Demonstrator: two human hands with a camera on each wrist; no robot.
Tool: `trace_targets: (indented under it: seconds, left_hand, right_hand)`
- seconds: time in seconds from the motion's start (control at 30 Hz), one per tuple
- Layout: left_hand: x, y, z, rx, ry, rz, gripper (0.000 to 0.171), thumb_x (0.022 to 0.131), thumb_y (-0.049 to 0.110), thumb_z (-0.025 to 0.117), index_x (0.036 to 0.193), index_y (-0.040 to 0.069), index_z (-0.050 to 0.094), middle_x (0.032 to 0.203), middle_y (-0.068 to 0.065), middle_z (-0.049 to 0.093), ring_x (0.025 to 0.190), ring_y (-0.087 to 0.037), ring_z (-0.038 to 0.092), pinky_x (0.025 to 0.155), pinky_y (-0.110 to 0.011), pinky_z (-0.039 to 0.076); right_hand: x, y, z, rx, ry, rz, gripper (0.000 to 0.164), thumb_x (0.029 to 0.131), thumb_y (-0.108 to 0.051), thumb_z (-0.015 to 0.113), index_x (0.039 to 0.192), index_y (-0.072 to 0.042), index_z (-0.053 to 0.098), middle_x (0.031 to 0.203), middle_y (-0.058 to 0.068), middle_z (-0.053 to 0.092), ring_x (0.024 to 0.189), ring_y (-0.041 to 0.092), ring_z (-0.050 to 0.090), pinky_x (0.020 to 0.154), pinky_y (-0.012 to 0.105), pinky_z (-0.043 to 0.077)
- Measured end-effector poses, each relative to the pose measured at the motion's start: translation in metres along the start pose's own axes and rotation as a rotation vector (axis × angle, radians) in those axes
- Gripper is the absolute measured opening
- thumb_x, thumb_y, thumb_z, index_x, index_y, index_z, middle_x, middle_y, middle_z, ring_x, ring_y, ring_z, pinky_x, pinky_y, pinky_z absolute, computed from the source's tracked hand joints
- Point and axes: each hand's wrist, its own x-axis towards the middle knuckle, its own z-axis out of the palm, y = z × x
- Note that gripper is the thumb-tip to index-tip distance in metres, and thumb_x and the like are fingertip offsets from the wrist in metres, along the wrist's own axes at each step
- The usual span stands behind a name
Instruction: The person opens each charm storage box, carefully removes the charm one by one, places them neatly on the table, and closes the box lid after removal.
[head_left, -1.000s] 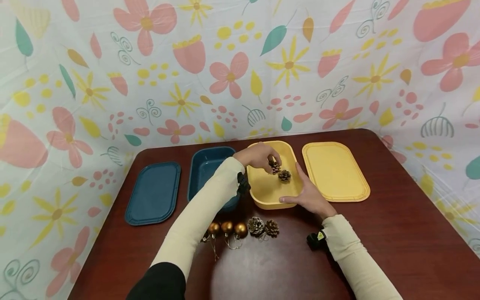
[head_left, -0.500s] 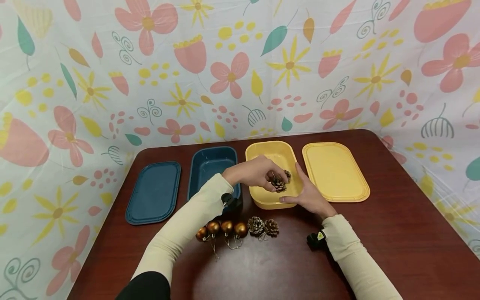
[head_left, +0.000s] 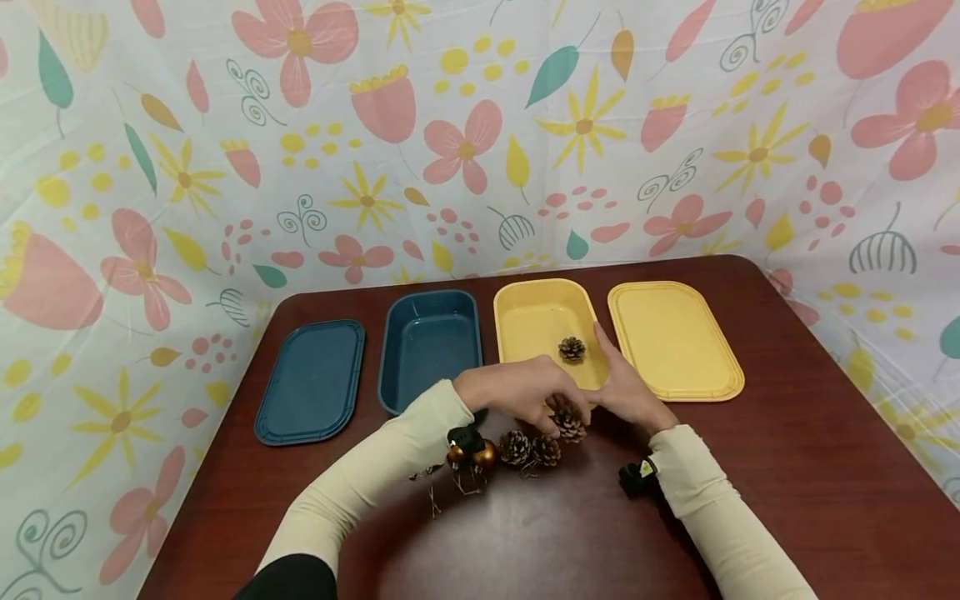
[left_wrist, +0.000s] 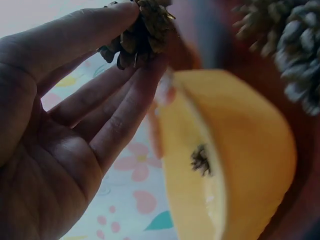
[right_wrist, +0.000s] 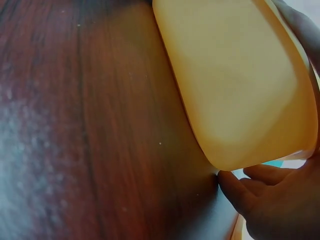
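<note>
My left hand (head_left: 525, 387) pinches a brown pine cone (head_left: 570, 423) between thumb and fingers, over the near edge of the yellow box. In the left wrist view this pine cone (left_wrist: 145, 37) sits at the fingertips. My right hand (head_left: 628, 392) grips the near right corner of the yellow box (head_left: 525, 321), thumb at the front and fingers along the side. One pine cone (head_left: 572, 349) lies inside that box. Two more cones, a white-tipped one (head_left: 515, 447) and a brown one (head_left: 547, 451), lie on the table just below the held cone.
Copper-coloured baubles (head_left: 486, 454) with strings lie left of the cones, partly hidden by the left wrist camera. A blue box (head_left: 431, 337) stands left of the yellow one. A blue lid (head_left: 311, 379) lies far left, a yellow lid (head_left: 675, 342) at right.
My left hand has lifted one pine cone out of the yellow box and carried it toward me, past the near rim. The right hand keeps its place at the box's corner.
</note>
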Motion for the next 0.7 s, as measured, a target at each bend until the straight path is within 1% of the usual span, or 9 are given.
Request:
trace_targets:
  seconds: [0.07, 0.13, 0.27, 0.4, 0.5, 0.6, 0.7]
  left_hand:
    - [0.004, 0.002, 0.007, 0.047, -0.028, 0.005, 0.039, 0.083, 0.02, 0.084, 0.121, 0.021, 0.073, 0.119, 0.011, 0.073, 0.097, 0.003, 0.063, 0.088, -0.01, 0.048]
    - [0.007, 0.003, 0.013, 0.087, -0.042, 0.01, 0.038, 0.083, 0.021, 0.084, 0.119, 0.022, 0.074, 0.119, 0.012, 0.071, 0.094, 0.001, 0.062, 0.087, -0.011, 0.048]
    - [0.013, 0.007, 0.021, 0.149, -0.048, 0.015, 0.035, 0.083, 0.019, 0.083, 0.117, 0.023, 0.074, 0.116, 0.011, 0.07, 0.092, -0.002, 0.063, 0.084, -0.012, 0.049]
    - [0.019, 0.012, 0.027, 0.208, -0.049, 0.011, 0.033, 0.084, 0.017, 0.083, 0.115, 0.023, 0.075, 0.111, 0.011, 0.072, 0.095, -0.002, 0.065, 0.083, -0.011, 0.05]
    - [0.022, 0.013, 0.032, 0.259, -0.052, 0.001, 0.033, 0.084, 0.017, 0.082, 0.116, 0.024, 0.075, 0.112, 0.011, 0.072, 0.098, -0.002, 0.066, 0.084, -0.011, 0.051]
    - [0.025, 0.013, 0.038, 0.33, -0.063, 0.005, 0.034, 0.084, 0.019, 0.081, 0.117, 0.025, 0.075, 0.114, 0.011, 0.072, 0.104, -0.004, 0.064, 0.088, -0.013, 0.051]
    - [0.029, 0.014, 0.043, 0.378, -0.09, 0.021, 0.036, 0.084, 0.019, 0.081, 0.118, 0.027, 0.075, 0.113, 0.014, 0.074, 0.105, -0.004, 0.065, 0.091, -0.012, 0.05]
  right_hand:
    - [0.0, -0.002, -0.001, -0.005, -0.007, 0.012, 0.125, 0.08, -0.03, 0.084, 0.162, -0.019, -0.01, 0.171, 0.01, -0.006, 0.157, 0.042, 0.006, 0.121, 0.065, 0.019]
    - [0.0, -0.003, -0.002, -0.016, -0.016, 0.015, 0.125, 0.08, -0.031, 0.083, 0.162, -0.018, -0.01, 0.171, 0.011, -0.006, 0.156, 0.043, 0.006, 0.12, 0.066, 0.02]
    - [0.0, -0.005, -0.004, -0.058, -0.029, 0.003, 0.124, 0.081, -0.033, 0.083, 0.162, -0.015, -0.01, 0.171, 0.013, -0.005, 0.156, 0.044, 0.007, 0.12, 0.066, 0.02]
    - [0.001, -0.006, -0.007, -0.086, -0.038, -0.004, 0.124, 0.082, -0.035, 0.082, 0.162, -0.012, -0.009, 0.17, 0.015, -0.004, 0.156, 0.044, 0.007, 0.121, 0.065, 0.02]
    - [0.0, -0.005, -0.007, -0.084, -0.043, -0.004, 0.123, 0.082, -0.034, 0.082, 0.162, -0.011, -0.008, 0.17, 0.015, -0.004, 0.156, 0.044, 0.007, 0.121, 0.065, 0.02]
    - [0.0, -0.005, -0.006, -0.081, -0.043, -0.008, 0.121, 0.083, -0.029, 0.081, 0.162, -0.012, -0.009, 0.17, 0.015, -0.005, 0.156, 0.044, 0.007, 0.121, 0.065, 0.021]
    - [0.0, -0.004, -0.006, -0.081, -0.04, -0.007, 0.122, 0.082, -0.03, 0.082, 0.162, -0.013, -0.009, 0.171, 0.014, -0.005, 0.156, 0.044, 0.007, 0.12, 0.065, 0.02]
